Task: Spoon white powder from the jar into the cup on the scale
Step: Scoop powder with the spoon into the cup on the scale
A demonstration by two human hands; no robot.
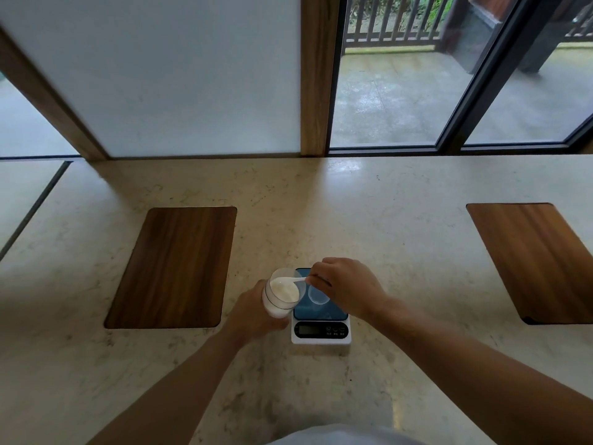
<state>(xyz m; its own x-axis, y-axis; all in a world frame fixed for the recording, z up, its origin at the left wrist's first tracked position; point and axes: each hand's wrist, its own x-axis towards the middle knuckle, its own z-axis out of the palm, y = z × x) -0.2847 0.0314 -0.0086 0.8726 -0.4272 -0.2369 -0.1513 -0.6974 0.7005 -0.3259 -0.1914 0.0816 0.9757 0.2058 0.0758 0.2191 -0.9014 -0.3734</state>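
Observation:
A clear jar [279, 304] half full of white powder is tilted toward the right, and my left hand [253, 313] grips its lower side just left of the scale. My right hand [345, 284] pinches the handle of a small white spoon [290, 281], whose bowl is inside the jar's mouth over the powder. A clear plastic cup [317, 295] stands on the blue platform of the white kitchen scale [321, 329], under my right hand's fingers. I cannot tell whether the cup holds any powder.
The scale sits on a pale stone counter [401, 252]. A dark wooden inlay [173, 268] lies to the left and another wooden inlay [539, 258] to the far right. Frosted panels and glass doors stand behind the counter's back edge.

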